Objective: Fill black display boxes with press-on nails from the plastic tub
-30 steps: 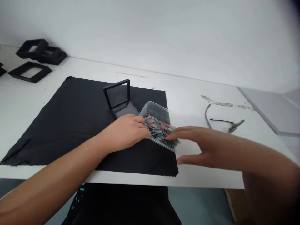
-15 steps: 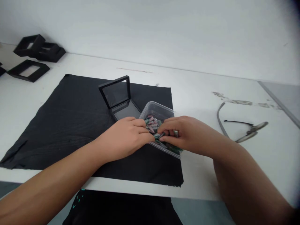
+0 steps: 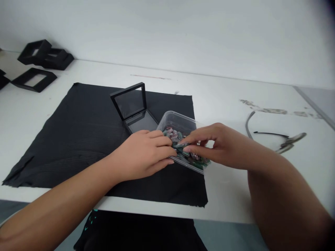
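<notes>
Head view: the right hand [image 3: 225,146] is the nearer one to the pieces [image 3: 174,134], which lie jumbled, their long axes every which way, at its fingertips and off to their left. Thumb and forefinger bend close together; whether they've caught a piece I can't tell. The left hand [image 3: 146,153] curls its fingers over the near-left rim of the tub [image 3: 183,120] that holds them, back from the front edge of the desk [image 3: 230,195], straddling the right edge of the mat [image 3: 78,132].
</notes>
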Action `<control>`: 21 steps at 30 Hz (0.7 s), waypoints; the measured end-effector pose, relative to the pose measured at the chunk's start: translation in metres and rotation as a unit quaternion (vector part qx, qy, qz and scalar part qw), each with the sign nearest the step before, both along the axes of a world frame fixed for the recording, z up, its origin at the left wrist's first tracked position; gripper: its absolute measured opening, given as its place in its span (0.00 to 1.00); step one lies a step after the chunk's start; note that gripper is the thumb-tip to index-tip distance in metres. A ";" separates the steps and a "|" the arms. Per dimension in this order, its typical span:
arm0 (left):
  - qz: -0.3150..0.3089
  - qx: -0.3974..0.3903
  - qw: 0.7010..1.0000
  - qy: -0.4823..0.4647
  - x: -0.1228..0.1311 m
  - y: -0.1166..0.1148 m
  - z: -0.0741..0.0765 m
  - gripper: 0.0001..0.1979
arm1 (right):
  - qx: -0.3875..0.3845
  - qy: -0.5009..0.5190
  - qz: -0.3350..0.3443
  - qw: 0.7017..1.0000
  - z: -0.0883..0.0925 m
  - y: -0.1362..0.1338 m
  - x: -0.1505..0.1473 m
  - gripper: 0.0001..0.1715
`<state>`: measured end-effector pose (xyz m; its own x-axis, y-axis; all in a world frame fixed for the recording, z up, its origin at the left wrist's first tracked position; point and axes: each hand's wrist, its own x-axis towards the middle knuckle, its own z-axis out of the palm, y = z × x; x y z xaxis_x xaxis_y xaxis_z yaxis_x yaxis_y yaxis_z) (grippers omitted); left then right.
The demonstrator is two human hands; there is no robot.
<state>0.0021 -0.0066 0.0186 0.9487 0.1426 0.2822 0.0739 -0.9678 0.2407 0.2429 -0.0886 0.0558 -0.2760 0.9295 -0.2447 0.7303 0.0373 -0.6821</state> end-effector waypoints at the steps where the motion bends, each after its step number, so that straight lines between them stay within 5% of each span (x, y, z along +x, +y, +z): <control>1: 0.002 0.000 1.000 0.002 0.000 0.000 0.000 0.12 | 0.000 0.007 0.001 1.000 0.000 0.000 0.001 0.15; 16: 0.007 -0.015 1.000 -0.003 0.000 0.000 0.000 0.11 | 0.025 0.202 0.001 0.979 -0.004 0.000 0.018 0.24; 21: 0.004 -0.108 0.993 -0.052 0.000 -0.002 0.002 0.09 | -0.001 0.298 -0.015 0.955 0.001 -0.002 0.012 0.14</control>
